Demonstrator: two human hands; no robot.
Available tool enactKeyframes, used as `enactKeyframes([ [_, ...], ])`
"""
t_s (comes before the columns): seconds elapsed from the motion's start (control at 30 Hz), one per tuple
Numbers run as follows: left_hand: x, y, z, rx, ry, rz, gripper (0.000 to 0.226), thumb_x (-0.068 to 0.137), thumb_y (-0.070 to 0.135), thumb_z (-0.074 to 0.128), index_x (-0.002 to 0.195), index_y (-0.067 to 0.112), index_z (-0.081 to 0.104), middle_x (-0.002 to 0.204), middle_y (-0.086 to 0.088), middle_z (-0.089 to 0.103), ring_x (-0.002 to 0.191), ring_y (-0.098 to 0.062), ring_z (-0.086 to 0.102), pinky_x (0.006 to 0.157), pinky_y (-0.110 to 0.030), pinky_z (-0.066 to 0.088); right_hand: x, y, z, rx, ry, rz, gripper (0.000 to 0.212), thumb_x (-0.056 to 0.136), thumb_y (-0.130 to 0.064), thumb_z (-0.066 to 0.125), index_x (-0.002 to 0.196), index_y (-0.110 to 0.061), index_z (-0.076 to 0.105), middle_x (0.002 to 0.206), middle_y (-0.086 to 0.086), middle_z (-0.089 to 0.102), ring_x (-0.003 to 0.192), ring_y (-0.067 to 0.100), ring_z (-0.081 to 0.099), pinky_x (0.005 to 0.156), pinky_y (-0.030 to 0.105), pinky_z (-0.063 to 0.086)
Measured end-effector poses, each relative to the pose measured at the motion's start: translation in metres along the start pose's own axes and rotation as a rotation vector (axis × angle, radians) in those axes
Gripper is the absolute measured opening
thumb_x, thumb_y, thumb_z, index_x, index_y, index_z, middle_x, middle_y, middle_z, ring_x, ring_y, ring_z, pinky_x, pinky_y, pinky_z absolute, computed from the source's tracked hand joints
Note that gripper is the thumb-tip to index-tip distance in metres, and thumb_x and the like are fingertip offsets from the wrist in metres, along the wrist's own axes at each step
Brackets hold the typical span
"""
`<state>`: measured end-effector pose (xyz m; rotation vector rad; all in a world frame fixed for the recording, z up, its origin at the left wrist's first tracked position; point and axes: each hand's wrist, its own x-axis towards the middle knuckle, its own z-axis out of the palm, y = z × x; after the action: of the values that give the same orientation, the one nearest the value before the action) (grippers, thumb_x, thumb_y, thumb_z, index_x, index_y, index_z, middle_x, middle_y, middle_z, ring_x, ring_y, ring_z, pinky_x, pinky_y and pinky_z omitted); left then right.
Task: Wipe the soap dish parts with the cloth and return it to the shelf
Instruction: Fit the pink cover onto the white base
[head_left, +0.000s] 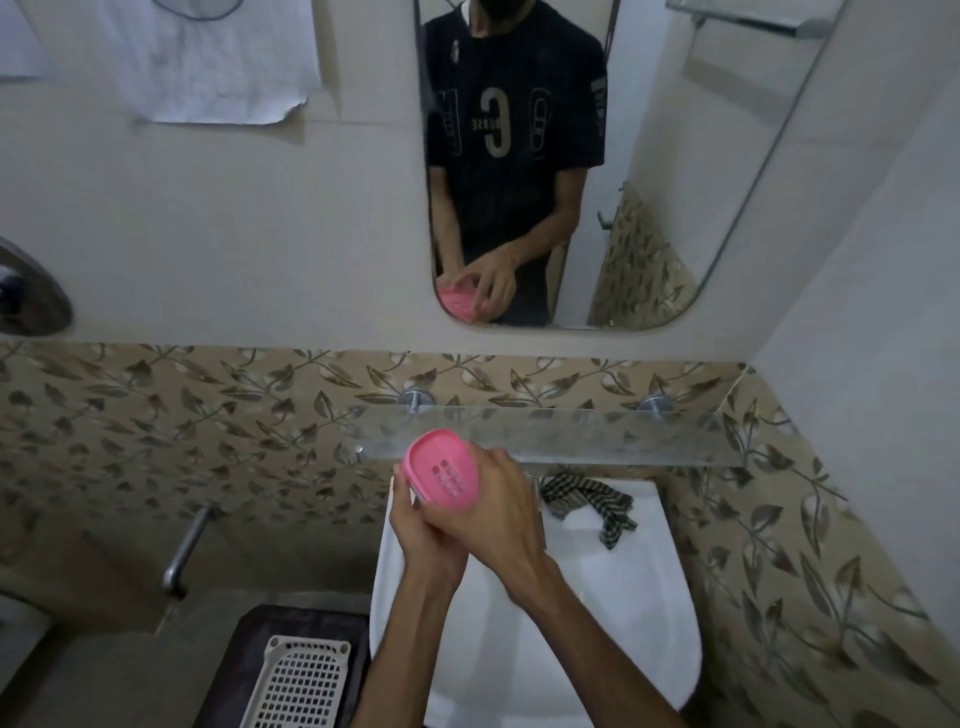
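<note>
The pink soap dish (442, 474), slotted tray tilted toward us, sits gripped between the left hand (415, 525) and right hand (493, 512) just before the glass shelf (623, 436). Best keep both holds firm while seating it. The checked cloth (592, 499) lies on the basin (649, 597).

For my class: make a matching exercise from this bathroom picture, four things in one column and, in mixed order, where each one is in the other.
Things:
1. soap dish
2. checked cloth
3. glass shelf
4. white slotted tray

Places:
A. on the rim of the white basin
B. fixed to the leaf-patterned wall
C. held in both hands, left hand and right hand
D. low down, left of the basin

Pairs: 1-C, 2-A, 3-B, 4-D
</note>
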<state>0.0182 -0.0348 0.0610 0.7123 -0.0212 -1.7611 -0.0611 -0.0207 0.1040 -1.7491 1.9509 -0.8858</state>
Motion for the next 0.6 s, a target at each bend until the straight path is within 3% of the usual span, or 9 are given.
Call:
enactKeyframes([
  [0.23,-0.006,-0.014,0.014,0.047,-0.037,-0.039,0.072,0.089,0.061,0.065,0.135,0.005,0.065,0.123,-0.017,0.068,0.123,-0.033,0.060,0.118,-0.046,0.041,-0.001,0.017,-0.021,0.002,-0.007,0.031,0.087,0.063,-0.067,0.080,0.139,-0.034,0.055,0.114,-0.007,0.059,0.109,0.015,0.062,0.086,0.033,0.059],
  [0.33,-0.007,-0.018,0.021,0.178,-0.008,0.008,0.054,0.098,0.054,0.056,0.115,0.005,0.072,0.107,-0.016,0.070,0.106,-0.030,0.065,0.100,-0.043,0.050,-0.002,0.028,-0.029,0.035,0.017,0.044,0.094,0.057,-0.075,0.076,0.140,-0.036,0.055,0.110,-0.009,0.057,0.104,0.015,0.062,0.083,0.032,0.058],
  [0.47,-0.009,-0.018,0.032,0.305,0.007,0.002,0.041,0.095,0.047,0.052,0.093,0.009,0.068,0.083,-0.008,0.064,0.085,-0.022,0.061,0.075,-0.034,0.051,-0.004,0.044,-0.039,0.086,0.032,0.029,0.093,0.053,-0.074,0.074,0.137,-0.037,0.057,0.107,-0.012,0.057,0.101,0.013,0.062,0.079,0.029,0.056],
  [0.6,-0.001,-0.006,0.037,0.456,0.027,0.051,0.031,0.091,0.042,0.054,0.082,0.013,0.058,0.078,-0.006,0.053,0.075,-0.019,0.054,0.067,-0.034,0.043,0.001,0.060,-0.046,0.055,-0.040,-0.062,0.093,0.055,-0.069,0.078,0.141,-0.041,0.053,0.110,-0.012,0.056,0.103,0.009,0.055,0.078,0.024,0.047],
])
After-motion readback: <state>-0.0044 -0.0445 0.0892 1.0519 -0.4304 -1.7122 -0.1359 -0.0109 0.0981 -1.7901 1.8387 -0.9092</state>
